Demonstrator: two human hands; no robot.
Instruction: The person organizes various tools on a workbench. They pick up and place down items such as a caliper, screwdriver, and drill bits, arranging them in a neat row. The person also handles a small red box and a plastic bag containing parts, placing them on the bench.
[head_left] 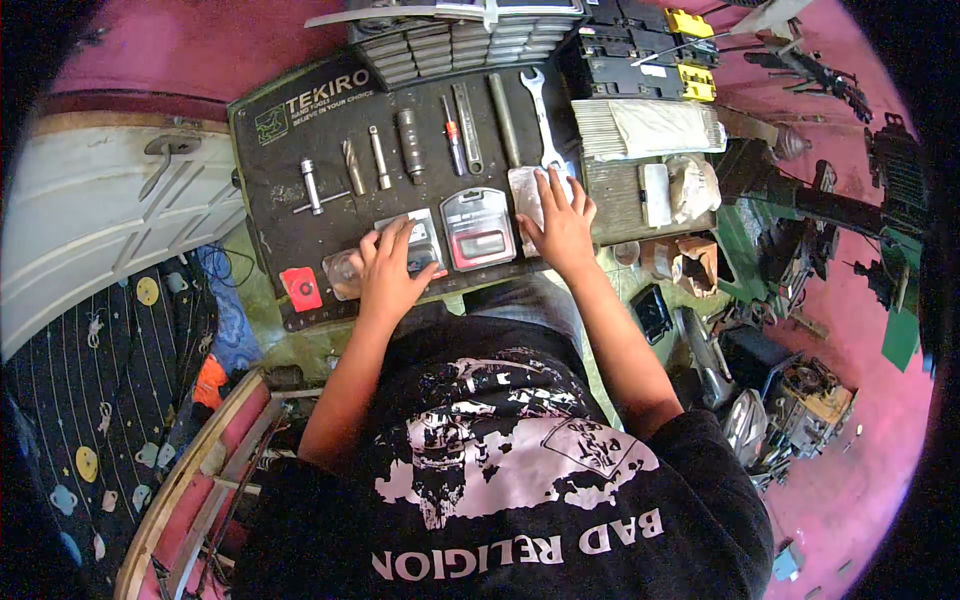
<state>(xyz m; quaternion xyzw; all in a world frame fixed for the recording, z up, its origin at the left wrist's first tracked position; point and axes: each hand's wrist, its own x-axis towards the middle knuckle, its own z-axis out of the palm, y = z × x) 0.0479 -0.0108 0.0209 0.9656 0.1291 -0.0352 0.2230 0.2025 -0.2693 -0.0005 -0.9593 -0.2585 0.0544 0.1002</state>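
My left hand (pixel 388 275) rests with fingers apart over a blister pack (pixel 425 228) with a dark item inside and a clear plastic case (pixel 343 272) beside it. The hand partly hides both. Fingers spread, my right hand (pixel 563 228) lies on a pale flat packet (pixel 524 190). Between the hands sits a clear blister case (pixel 479 228) with a red and grey insert. Beyond them, tools lie in a row: a T-handle tool (pixel 312 188), a drill bit (pixel 354 166), sockets (pixel 410 145), a screwdriver (pixel 455 145), an adjustable wrench (pixel 466 130), a metal rod (pixel 504 120) and an open-end wrench (pixel 541 115).
A dark mat (pixel 270 180) covers the bench, with a red square packet (pixel 300 288) at its near left corner. A small-drawer cabinet (pixel 460 50) and black-and-yellow cases (pixel 640 60) stand behind. Stacked cardboard (pixel 650 130) and a plastic bag (pixel 692 185) lie on the right.
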